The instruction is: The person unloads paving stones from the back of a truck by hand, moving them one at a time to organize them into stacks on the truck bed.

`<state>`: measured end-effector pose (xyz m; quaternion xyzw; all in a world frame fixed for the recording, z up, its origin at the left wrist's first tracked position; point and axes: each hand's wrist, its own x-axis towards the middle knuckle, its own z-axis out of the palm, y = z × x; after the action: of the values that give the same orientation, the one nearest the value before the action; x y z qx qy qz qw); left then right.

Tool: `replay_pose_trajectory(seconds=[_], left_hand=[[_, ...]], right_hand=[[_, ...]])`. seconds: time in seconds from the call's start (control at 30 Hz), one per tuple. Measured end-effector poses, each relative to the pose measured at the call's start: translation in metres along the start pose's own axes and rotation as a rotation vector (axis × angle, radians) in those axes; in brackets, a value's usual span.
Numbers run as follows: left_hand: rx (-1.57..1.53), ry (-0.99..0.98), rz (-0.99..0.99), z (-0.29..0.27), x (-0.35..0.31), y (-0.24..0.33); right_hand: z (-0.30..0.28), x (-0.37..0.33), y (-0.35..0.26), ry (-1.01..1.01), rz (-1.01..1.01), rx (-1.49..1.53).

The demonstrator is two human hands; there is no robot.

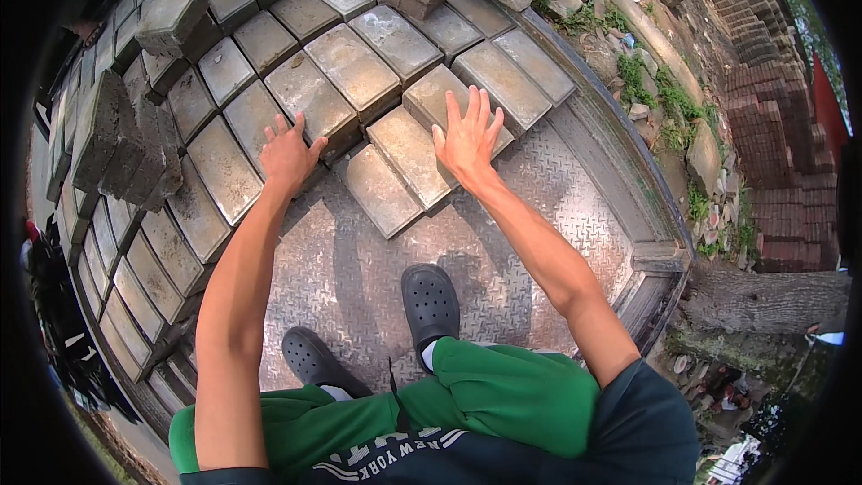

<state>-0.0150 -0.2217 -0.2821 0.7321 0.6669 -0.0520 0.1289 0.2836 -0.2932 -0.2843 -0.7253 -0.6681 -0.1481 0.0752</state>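
Both arms reach forward over rows of grey concrete paving blocks laid close together. My left hand point(287, 156) is open, fingers spread, over the near edge of a block point(311, 90) in the middle of the stack. Farther right, my right hand point(469, 136) also has its fingers apart and lies on or just above a block point(429, 101) at the near edge. Between the hands, a block point(411, 151) and a lower one point(377, 187) jut toward me. Neither hand is wrapped round a block. Whether the palms press down cannot be made out.
My shoes stand on a metal tread-plate floor point(350, 283), with a raised metal side rail point(620, 135) on the right. Loose blocks point(117, 130) are piled higher at the left. Beyond the rail lie stones, weeds, reddish brick stacks point(777, 126) and a tree trunk point(763, 301).
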Motion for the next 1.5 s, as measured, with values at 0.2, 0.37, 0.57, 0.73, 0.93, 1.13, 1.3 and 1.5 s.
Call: replay_pose_trajectory(seconds=[0.2, 0.37, 0.57, 0.73, 0.93, 1.13, 1.3, 1.5], left_hand=[[-0.291, 0.390, 0.338, 0.044, -0.009, 0.030], [-1.005, -0.253, 0.157, 0.058, 0.003, 0.132], [-1.569, -0.290, 0.069, 0.072, -0.002, 0.195], [-1.637, -0.504, 0.111, 0.050, 0.008, 0.205], [-1.143, -0.461, 0.213, 0.040, 0.019, 0.179], [-0.360, 0.195, 0.459, -0.002, 0.030, 0.107], [0.016, 0.201, 0.225, -0.008, 0.035, 0.016], [0.070, -0.123, 0.131, -0.011, 0.040, 0.002]], right_hand=[[0.017, -0.034, 0.012, -0.190, 0.002, 0.217], [0.012, -0.077, 0.011, 0.033, 0.524, 0.612], [0.023, -0.083, 0.020, -0.171, 0.644, 0.724], [-0.005, -0.052, 0.036, -0.310, 0.648, 0.476], [-0.038, -0.028, 0.048, -0.734, 0.570, 0.315], [-0.072, 0.041, 0.049, -0.573, 0.209, 0.179], [-0.036, 0.161, 0.030, -0.126, -0.054, 0.298], [0.016, 0.299, -0.002, -0.036, -0.115, 0.020]])
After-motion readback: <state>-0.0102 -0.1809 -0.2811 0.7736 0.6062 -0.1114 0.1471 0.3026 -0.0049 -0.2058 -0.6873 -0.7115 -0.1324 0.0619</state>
